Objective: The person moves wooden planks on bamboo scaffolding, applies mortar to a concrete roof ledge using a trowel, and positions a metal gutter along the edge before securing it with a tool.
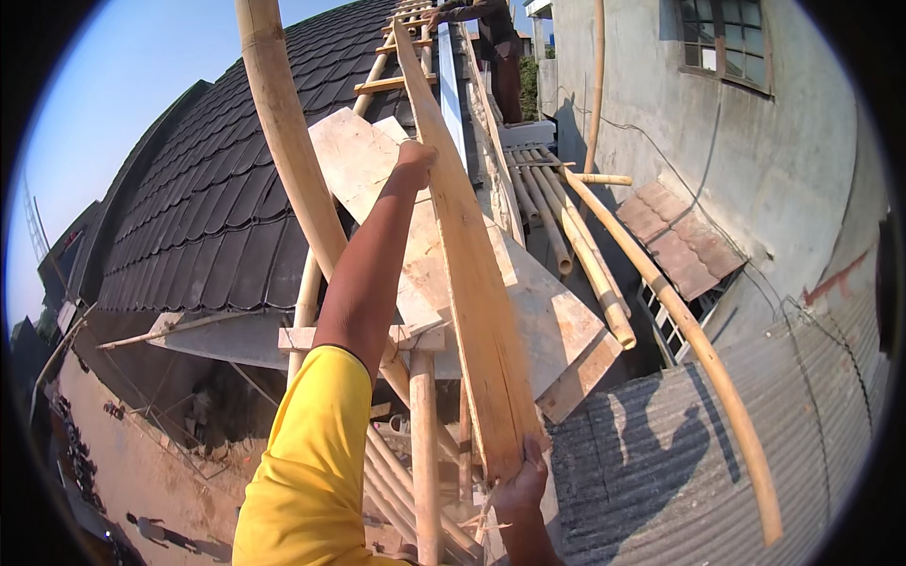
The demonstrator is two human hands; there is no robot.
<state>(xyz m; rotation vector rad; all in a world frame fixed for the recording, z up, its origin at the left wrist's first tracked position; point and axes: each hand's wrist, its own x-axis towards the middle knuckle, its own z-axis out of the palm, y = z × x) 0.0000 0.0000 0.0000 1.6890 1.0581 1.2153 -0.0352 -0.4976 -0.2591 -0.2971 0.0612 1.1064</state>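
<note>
A long pale wooden plank (pixel 472 311) runs from high up in the middle down to my body, tilted lengthwise away from me. My left hand (pixel 415 162) grips its left edge in the upper part, arm stretched out. My right hand (pixel 519 486) holds the plank's near end, fingers wrapped on it. Pale sheets of board (pixel 340 165) lie under and left of the plank on a bamboo scaffold (pixel 425 443). A thick upright bamboo pole (pixel 293 141) stands just left of my left forearm.
A black tiled roof (pixel 189 217) slopes at left, with a bamboo ladder (pixel 396 83). Another person (pixel 486 33) works at its top. Loose bamboo poles (pixel 585 255) lie at right beside a grey wall (pixel 793 170) and a corrugated roof (pixel 708 453). The ground (pixel 132 443) lies far below.
</note>
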